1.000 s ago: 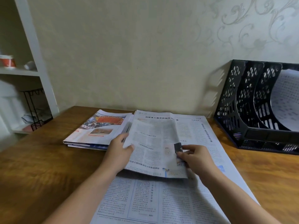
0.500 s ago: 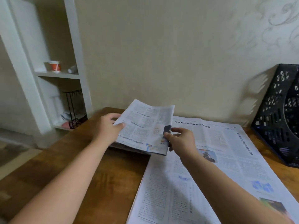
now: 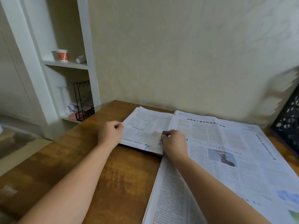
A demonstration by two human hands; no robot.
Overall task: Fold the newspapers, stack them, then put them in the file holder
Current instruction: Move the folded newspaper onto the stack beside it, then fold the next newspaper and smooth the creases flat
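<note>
**Folded newspaper set on the stack**

Hands square a folded newspaper [image 3: 145,131] on the stack near the table's [image 3: 97,175] far edge. The left hand [image 3: 110,135] pinches its left edge; the right hand [image 3: 174,143] grips its right edge, apparently to align it. An open newspaper [image 3: 226,159] lies alongside, unfolded. The file holder [image 3: 289,126] stands at the table's right edge.

A room in a home, by the look of it — pale patterned wallpaper [image 3: 194,54] behind a wooden desk [image 3: 97,175]; a white built-in shelf [image 3: 64,63] off the desk's far left corner, a paper cup [image 3: 62,55] on it; a black wire rack [image 3: 80,101] below — domestic clutter, not an office.
</note>
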